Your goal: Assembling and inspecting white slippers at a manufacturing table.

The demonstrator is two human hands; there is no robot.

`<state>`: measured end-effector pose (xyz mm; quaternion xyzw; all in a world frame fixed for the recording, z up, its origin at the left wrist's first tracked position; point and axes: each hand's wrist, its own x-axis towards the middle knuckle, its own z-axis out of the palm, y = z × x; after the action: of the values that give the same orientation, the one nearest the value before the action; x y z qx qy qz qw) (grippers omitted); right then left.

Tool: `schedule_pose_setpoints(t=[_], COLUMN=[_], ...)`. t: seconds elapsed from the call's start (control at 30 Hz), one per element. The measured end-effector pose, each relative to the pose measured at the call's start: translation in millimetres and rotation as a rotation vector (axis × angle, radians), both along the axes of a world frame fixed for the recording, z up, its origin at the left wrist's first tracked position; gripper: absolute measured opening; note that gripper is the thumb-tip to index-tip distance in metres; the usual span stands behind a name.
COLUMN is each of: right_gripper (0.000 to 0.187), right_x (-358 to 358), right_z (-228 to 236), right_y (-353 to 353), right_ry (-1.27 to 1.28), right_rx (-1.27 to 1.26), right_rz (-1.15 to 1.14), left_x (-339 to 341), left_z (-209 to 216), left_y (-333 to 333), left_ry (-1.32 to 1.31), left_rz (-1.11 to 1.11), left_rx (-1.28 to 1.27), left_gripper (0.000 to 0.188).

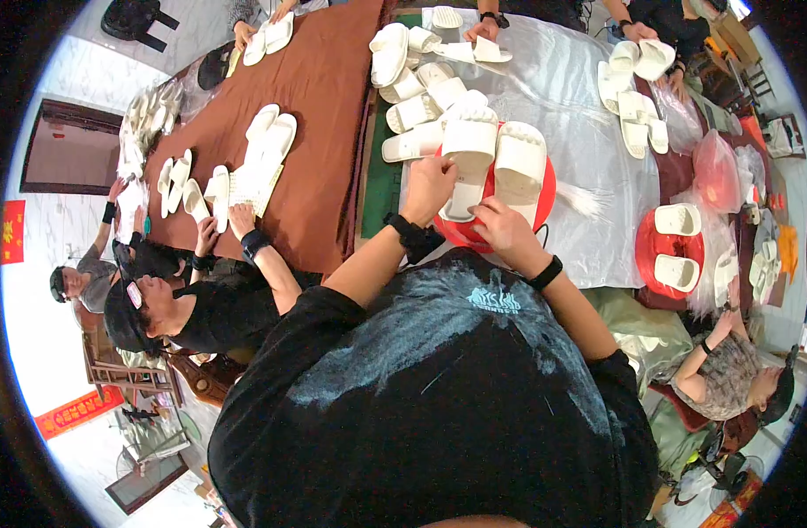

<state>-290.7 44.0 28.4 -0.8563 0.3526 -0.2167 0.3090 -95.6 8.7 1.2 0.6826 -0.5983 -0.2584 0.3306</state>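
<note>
A pair of white slide sandals lies before me on a red round disc (546,198), straps toward the far side and heels toward me. My left hand (430,191) is closed at the outer edge of the left slide sandal (470,145), its fingers curled and pressed against the side below the strap. My right hand (511,236) is at the heel end, its bent fingertips drawn together near the left sandal's inner edge and below the right slide sandal (519,163). Whatever those fingertips may hold is too small to tell. Dark bands circle both wrists.
Several white slides (421,92) are heaped behind the pair. Clear plastic sheeting (588,176) covers the table to the right, with another red disc (667,251) bearing two slides. A brown cloth-covered table (320,132) adjoins at left, where a co-worker (210,308) handles slides. Other people's hands work across the table.
</note>
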Motion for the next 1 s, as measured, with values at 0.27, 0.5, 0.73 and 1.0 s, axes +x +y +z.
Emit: schedule_pose_setpoints(t=[0.27,0.5,0.73,1.0], right_gripper=[0.027,0.020,0.009,0.005], right_x=[-9,-20,-23,-12], right_z=[0,-13,12,45], right_y=[7,19,30,43], right_ry=[0.155,0.048,0.179,0.330], right_rx=[0.045,0.232,-0.053,-0.395], right_rz=[0.091,0.028,-0.278,-0.208], left_x=[12,11,8,3], left_z=[-11,-12,-10,-3], left_y=[-4,-5,-6,-9], left_ry=[0.840,1.061,1.051,0.816], left_rz=[0.090,0.138,0.124,0.055], left_rx=[0.416,0.467,0.450,0.442], left_gripper=[0.017,0.017,0.017,0.017])
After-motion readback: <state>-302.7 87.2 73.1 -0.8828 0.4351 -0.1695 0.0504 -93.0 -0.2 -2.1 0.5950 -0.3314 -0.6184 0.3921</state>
